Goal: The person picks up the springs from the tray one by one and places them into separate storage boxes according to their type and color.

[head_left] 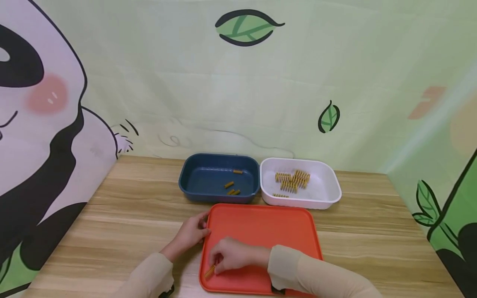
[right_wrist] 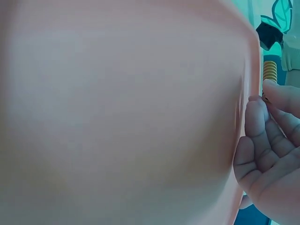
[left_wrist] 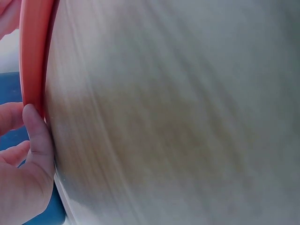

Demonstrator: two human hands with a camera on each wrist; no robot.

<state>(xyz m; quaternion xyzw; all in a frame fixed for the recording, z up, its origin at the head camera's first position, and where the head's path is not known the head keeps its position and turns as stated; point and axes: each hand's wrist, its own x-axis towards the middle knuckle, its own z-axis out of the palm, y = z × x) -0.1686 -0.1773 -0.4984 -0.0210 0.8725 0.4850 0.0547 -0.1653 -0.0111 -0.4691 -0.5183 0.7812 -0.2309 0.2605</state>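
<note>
A red tray (head_left: 261, 231) lies on the wooden table. At its left rim my left hand (head_left: 191, 231) grips the edge; in the left wrist view the thumb (left_wrist: 38, 136) rests against the rim's outer side. Over the tray's lower left corner, my right hand (head_left: 232, 254) pinches a brass-coloured coil spring (head_left: 210, 272) between thumb and fingers. The right wrist view shows the spring's coils (right_wrist: 270, 70) sticking out beyond the thumb (right_wrist: 281, 96). Its other end is hidden by the fingers.
Behind the tray stands a dark blue bin (head_left: 220, 198) with several small brass-coloured springs. Beside it, a white bin (head_left: 324, 186) holds several wider coil springs. A printed cloth (head_left: 208, 95) hangs behind the table (head_left: 365, 215).
</note>
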